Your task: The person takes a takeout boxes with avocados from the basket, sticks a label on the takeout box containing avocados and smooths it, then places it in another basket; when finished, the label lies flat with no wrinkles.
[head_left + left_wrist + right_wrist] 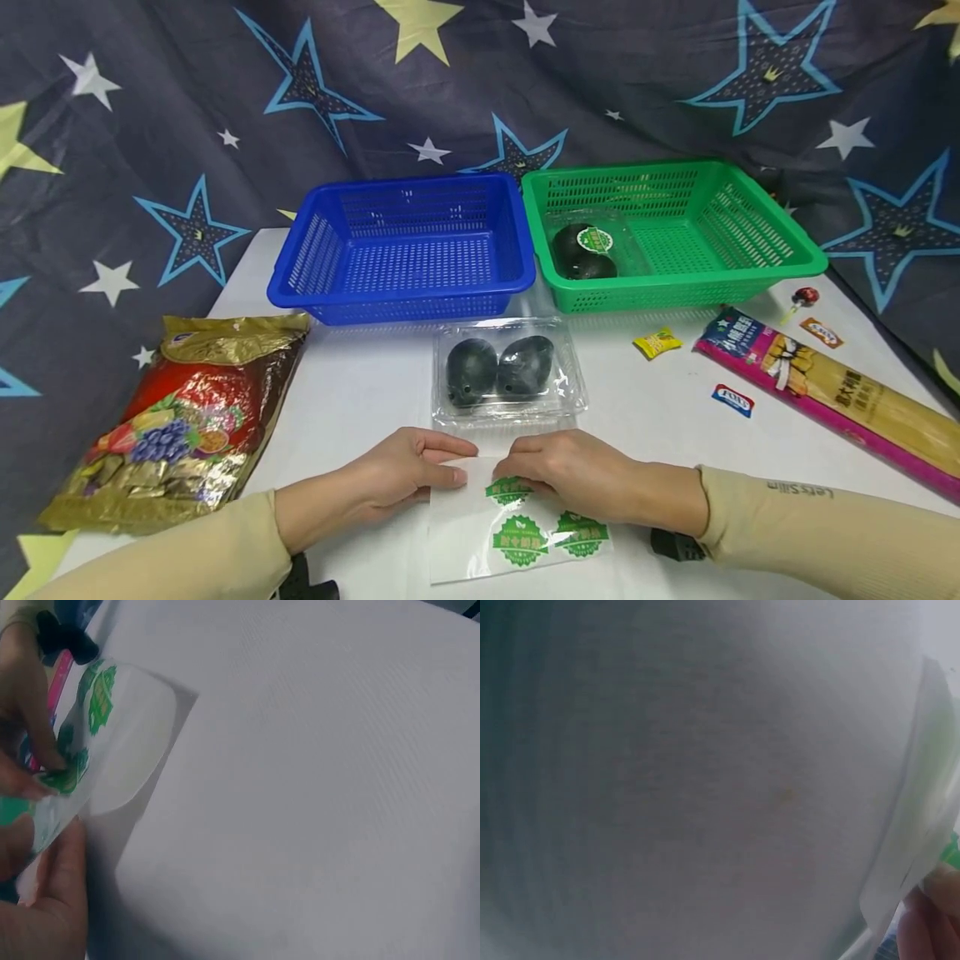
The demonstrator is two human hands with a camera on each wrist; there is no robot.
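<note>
A white sheet of round green stickers (pixel 465 542) is held over the table's near edge. My left hand (pixel 412 471) pinches its upper left corner between thumb and fingers. With curled fingertips my right hand (pixel 570 471) pinches a green sticker near the sheet's top; in the left wrist view those fingers meet at the green sticker (pixel 71 774). The sheet bends up off the white tabletop there. Just beyond the hands sits a closed clear plastic box (pixel 510 408) with two dark, avocado-like ovals (pixel 471 371) inside. The right wrist view catches the sheet's edge (pixel 907 847).
Behind the box stand a blue basket (pixel 401 304) and a green basket (pixel 675 292). The green one contains a similar box bearing a green sticker (pixel 595 240). A large candy bag (pixel 187 417) lies left; a noodle pack (pixel 832 392), small candies (pixel 657 342) and a lollipop (pixel 806 297) lie right.
</note>
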